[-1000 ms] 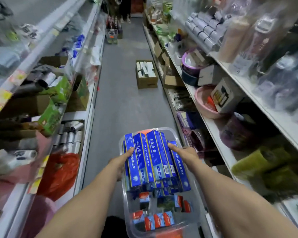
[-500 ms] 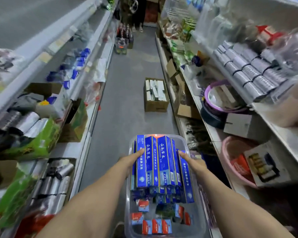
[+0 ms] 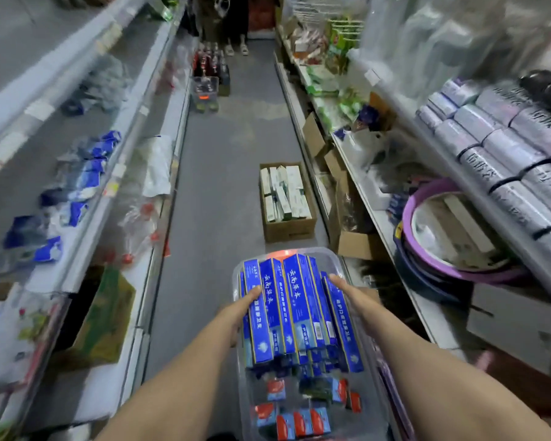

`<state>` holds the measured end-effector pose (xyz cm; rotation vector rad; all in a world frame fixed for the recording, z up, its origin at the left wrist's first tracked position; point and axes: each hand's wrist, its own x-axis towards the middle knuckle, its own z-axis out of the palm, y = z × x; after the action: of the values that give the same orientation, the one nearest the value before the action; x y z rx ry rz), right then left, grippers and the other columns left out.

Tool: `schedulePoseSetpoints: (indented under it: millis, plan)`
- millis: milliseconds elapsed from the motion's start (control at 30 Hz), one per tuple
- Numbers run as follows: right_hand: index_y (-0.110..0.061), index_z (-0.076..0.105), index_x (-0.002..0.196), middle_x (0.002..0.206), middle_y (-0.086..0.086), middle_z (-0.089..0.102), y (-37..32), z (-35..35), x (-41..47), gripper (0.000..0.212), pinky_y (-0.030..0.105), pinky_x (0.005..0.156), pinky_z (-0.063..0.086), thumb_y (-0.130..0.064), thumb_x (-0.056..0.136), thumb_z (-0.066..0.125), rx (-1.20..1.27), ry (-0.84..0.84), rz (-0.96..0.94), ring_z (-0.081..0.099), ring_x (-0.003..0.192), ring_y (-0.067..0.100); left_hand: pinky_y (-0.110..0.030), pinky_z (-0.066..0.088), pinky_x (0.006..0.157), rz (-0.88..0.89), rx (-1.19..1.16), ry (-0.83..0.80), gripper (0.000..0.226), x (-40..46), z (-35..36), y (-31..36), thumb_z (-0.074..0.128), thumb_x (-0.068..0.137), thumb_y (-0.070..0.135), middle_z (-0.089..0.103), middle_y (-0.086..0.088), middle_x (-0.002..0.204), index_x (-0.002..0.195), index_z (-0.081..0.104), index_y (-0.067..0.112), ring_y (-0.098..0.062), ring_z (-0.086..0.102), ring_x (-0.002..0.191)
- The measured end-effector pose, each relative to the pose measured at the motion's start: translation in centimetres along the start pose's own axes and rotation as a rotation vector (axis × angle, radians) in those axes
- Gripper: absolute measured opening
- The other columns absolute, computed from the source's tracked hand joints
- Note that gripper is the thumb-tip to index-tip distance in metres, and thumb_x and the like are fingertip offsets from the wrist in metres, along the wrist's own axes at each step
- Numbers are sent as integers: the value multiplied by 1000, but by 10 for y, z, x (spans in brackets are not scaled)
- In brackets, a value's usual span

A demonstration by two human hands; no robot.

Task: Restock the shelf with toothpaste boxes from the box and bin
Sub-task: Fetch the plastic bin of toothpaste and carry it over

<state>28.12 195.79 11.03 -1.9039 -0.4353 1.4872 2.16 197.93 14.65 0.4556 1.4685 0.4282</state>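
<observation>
Blue toothpaste boxes [image 3: 295,310] sit clamped between your left hand [image 3: 247,302] and right hand [image 3: 347,289], above the bin [image 3: 371,361]; nothing shelved yet.

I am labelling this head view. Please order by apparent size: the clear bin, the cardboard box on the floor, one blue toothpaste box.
1. clear bin, though nearest the camera
2. cardboard box, farther away
3. blue toothpaste box
</observation>
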Motion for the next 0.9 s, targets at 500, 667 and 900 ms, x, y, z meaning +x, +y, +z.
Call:
schedulePoseSetpoints:
  millis: [500,667,900]
  plan:
    - [0,57,132,75,4,62,-221,28,187,54,21,43,46,-36,94,67,-83,132,163,58,49,12,-29,47,43,-116,44,-1,55,247,76,204,72,85,49,73,-2,79,122,61,9,-5,65,43]
    - [-4,63,97,61,-2,68,-227,31,280,32,12,35,42,-34,90,73,-20,189,225,61,43,7,-27,42,49,-114,77,38,81,321,89,242,77,64,65,73,2,94,125,59,14,-4,67,59]
    - [-25,69,103,94,0,77,-171,28,422,90,45,84,60,-85,37,79,-129,220,252,75,84,23,-24,46,38,-157,80,83,52,413,108,246,71,89,38,69,1,84,125,56,4,-2,66,49]
